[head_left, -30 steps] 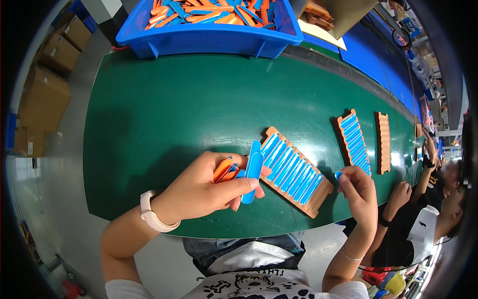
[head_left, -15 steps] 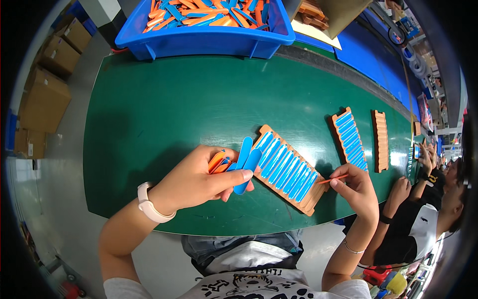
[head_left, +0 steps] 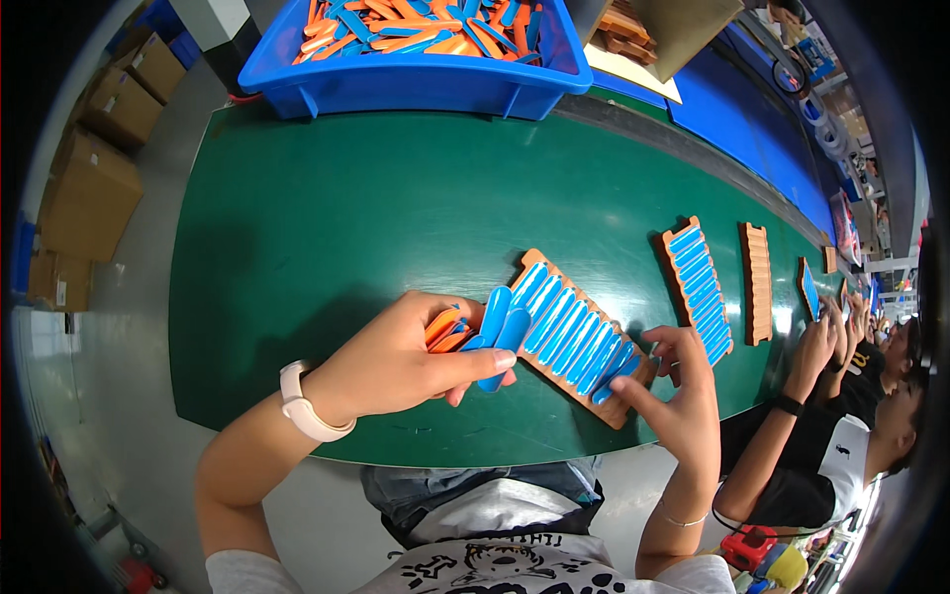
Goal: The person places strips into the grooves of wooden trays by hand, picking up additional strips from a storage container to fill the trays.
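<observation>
My left hand (head_left: 435, 346) is closed round a fanned bunch of flat, round-ended strips (head_left: 505, 332), some showing blue faces and others orange. To its right a brown grooved tray (head_left: 616, 414) lies slanted on the green table, its grooves mostly filled with a row of blue strips (head_left: 564, 332). Over the tray's right end is my right hand (head_left: 683, 396), thumb and forefinger apart. Its thumb tip touches a blue strip (head_left: 616, 382) lying askew there, near the last ones in the row.
A blue bin (head_left: 416, 89) heaped with orange and blue strips (head_left: 426, 30) stands at the table's far edge. Rightward lie another filled tray (head_left: 698, 287) and a brown grooved tray (head_left: 757, 282) without blue strips. Co-workers' hands (head_left: 816, 346) are at the far right.
My right hand has moved left over the tray, its fingers spreading from a pinch. The strip it held edge-on now lies blue side up on the tray.
</observation>
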Tool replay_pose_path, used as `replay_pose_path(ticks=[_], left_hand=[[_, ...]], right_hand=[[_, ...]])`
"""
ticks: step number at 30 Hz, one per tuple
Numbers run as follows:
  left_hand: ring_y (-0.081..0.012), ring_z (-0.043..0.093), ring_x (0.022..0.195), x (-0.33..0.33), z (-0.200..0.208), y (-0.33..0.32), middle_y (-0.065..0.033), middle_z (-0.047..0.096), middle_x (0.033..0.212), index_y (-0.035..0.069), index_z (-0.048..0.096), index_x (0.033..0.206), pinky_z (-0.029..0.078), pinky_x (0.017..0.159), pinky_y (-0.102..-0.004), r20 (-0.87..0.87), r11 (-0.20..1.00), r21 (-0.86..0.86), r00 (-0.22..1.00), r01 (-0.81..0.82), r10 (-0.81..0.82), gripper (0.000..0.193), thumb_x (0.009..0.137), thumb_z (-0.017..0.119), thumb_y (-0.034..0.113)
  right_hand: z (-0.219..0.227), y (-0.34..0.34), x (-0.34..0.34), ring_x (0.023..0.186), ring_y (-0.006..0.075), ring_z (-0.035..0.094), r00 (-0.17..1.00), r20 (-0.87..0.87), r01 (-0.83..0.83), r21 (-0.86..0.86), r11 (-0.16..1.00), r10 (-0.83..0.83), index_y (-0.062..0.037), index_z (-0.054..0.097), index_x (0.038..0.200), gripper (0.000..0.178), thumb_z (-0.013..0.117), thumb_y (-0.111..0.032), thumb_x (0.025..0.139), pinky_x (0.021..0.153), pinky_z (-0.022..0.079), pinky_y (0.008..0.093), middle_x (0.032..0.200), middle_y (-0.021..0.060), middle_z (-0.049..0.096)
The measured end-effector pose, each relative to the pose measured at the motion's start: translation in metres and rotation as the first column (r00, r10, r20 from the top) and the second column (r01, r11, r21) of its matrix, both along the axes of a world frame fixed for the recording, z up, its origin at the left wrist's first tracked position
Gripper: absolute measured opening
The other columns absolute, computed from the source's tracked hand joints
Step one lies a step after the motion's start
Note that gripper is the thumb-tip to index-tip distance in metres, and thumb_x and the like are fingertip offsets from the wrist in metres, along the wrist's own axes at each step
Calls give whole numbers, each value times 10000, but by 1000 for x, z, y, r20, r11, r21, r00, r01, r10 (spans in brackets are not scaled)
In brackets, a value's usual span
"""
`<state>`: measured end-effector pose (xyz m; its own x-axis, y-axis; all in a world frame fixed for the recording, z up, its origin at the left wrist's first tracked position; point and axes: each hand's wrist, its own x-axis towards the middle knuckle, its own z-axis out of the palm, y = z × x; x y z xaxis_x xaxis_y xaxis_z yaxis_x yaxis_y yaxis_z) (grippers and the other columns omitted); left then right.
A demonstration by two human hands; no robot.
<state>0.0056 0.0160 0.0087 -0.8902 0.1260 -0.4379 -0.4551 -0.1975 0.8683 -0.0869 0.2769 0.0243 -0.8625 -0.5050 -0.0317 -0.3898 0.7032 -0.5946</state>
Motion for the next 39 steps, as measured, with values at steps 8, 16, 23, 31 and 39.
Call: replay_pose_path(ticks=[8, 16, 23, 31, 39], left_hand=[[-61, 504, 506, 2, 0, 2, -6, 606, 677, 30, 639, 754, 401, 486, -215, -26, 1000, -8, 1000, 13, -13, 225, 811, 734, 226], [-60, 479, 485, 1, 2, 0, 4, 578, 617, 20, 710, 895, 364, 443, -195, 26, 1000, -17, 1000, 2, -1, 250, 767, 781, 222], [-62, 478, 490, -1, 0, 1, -11, 604, 685, 2, 695, 869, 386, 469, -193, 18, 995, -95, 1000, 4, -3, 231, 777, 768, 201], [-33, 432, 494, -4, -1, 2, -6, 557, 664, -11, 666, 881, 315, 421, -187, 79, 995, -87, 996, -45, 52, 207, 794, 747, 159], [-31, 424, 496, -4, -1, 2, -6, 541, 660, -6, 647, 850, 298, 414, -189, 71, 994, -77, 994, -78, 83, 168, 801, 736, 129]], right_hand=[[-7, -66, 45, 778, 156, 644, 919, 288, -102, -486, 868, 269, 5, 586, 1042, 328, 756, -93, 779, 609, 496, 254, 943, 105, 664], [-2, -43, 29, 832, 163, 655, 891, 453, 197, -465, 863, 41, -17, 330, 1387, 549, 492, 113, 878, 692, 525, 246, 974, 90, 542], [-12, 30, -10, 763, 91, 511, 983, 148, 141, -255, 956, -106, -18, 557, 1159, 388, 622, 55, 784, 700, 416, 235, 877, 32, 579], [-10, 26, 6, 929, 189, 490, 995, 89, 53, 13, 998, -54, -25, 530, 1160, 541, 778, -61, 681, 813, 433, 320, 1075, 83, 507], [-13, 14, 13, 972, 219, 516, 974, 144, 187, -92, 978, -173, -30, 515, 1183, 521, 747, -104, 722, 841, 432, 333, 1095, 88, 539]])
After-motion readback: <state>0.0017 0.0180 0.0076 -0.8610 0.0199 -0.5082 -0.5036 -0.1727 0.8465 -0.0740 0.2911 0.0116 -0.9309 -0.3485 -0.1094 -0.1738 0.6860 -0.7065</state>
